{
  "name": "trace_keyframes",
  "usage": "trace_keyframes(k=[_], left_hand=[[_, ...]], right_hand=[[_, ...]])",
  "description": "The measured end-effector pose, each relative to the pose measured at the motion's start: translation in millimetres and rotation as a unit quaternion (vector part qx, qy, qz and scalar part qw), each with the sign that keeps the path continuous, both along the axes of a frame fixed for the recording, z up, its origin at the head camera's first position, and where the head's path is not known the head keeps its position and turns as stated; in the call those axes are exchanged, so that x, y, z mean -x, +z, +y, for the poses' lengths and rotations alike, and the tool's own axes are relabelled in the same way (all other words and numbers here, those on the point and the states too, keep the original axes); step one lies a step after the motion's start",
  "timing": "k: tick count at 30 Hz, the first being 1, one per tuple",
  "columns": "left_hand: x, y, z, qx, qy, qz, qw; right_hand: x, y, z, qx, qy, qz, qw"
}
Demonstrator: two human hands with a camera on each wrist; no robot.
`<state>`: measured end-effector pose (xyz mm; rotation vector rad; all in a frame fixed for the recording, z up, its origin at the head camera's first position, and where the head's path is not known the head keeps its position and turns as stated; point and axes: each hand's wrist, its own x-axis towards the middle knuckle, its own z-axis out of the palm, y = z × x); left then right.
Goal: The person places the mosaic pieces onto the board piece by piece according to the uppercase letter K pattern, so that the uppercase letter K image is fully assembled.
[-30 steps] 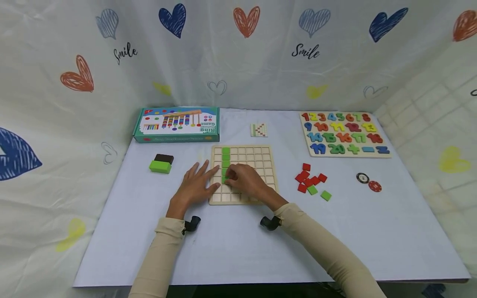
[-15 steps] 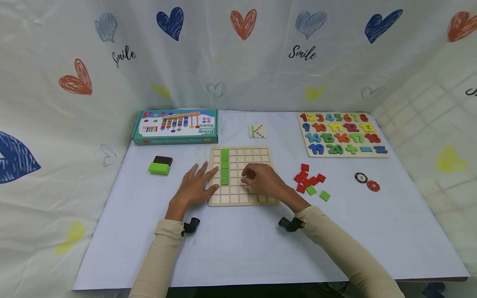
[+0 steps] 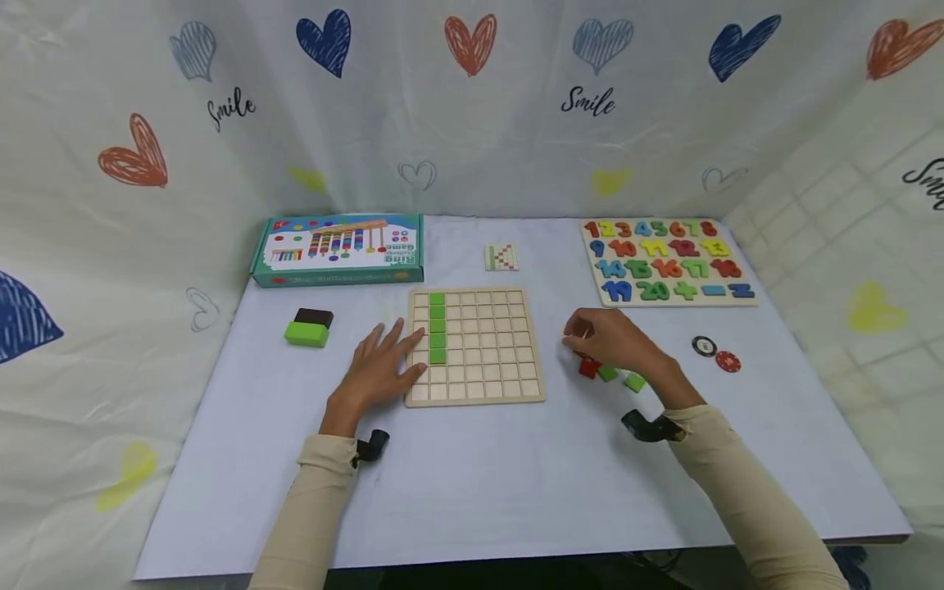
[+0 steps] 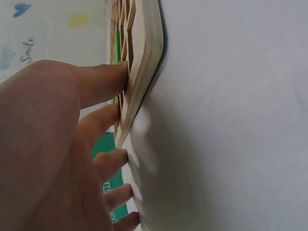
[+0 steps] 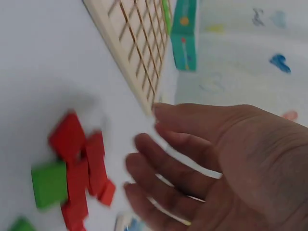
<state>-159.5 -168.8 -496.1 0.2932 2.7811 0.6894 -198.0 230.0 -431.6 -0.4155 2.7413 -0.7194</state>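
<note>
My left hand (image 3: pixel 374 369) lies with spread fingers at the left side of a wooden grid board (image 3: pixel 490 336). In the left wrist view, its thumb and index fingertip touch the board's edge (image 4: pixel 147 62). Several green square tiles (image 3: pixel 437 327) fill part of the board's second column. My right hand (image 3: pixel 618 340) hovers over a loose pile of red tiles (image 3: pixel 588 368), hiding most of them. Its fingers are loosely bent with nothing visible between them in the right wrist view, where red tiles (image 5: pixel 69 136) and a green tile (image 5: pixel 49 185) lie below.
A green game box (image 3: pixel 339 250) and a small pattern card (image 3: pixel 501 257) lie at the back. A number puzzle board (image 3: pixel 667 262) sits back right, two round chips (image 3: pixel 716 354) in front of it. Green and black blocks (image 3: pixel 306 333) lie to the left.
My right hand has left the green column on the board and moved right to the loose tiles. My left hand stays at the board's edge. The head view has shifted slightly.
</note>
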Motion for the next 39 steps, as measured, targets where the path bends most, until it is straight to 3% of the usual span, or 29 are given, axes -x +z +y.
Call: trace_keyframes(k=[4,8,14,25,33,39], left_hand=[[0.9,1.4,0,-0.004,-0.001,-0.003,1.0],[1.8,2.8,-1,-0.002,-0.003,-0.009,1.0],[1.2,1.5,-1,-0.002,-0.004,-0.013,0.9999],[-2.8,2.3,0,-0.007,-0.004,-0.013,0.9999],[-0.4,2.6,-1,-0.007,-0.002,-0.005,1.0],[0.1,1.2,-2,-0.009,-0.003,-0.004,0.9999]], right_hand=[[-4.5,12.3,33,-0.052,-0.008,-0.072,0.996],[-8.3,12.6,62,-0.119,-0.017,-0.137,0.983],[-10.1,0.5,86,-0.124,-0.037,-0.187,0.974],[-13.8,-0.7,92,-0.131,-0.062,-0.202,0.969],[-14.1,-5.7,98,-0.109,-0.088,-0.144,0.979],[-17.0,-8.1,102,-0.107,-0.125,-0.151,0.975]])
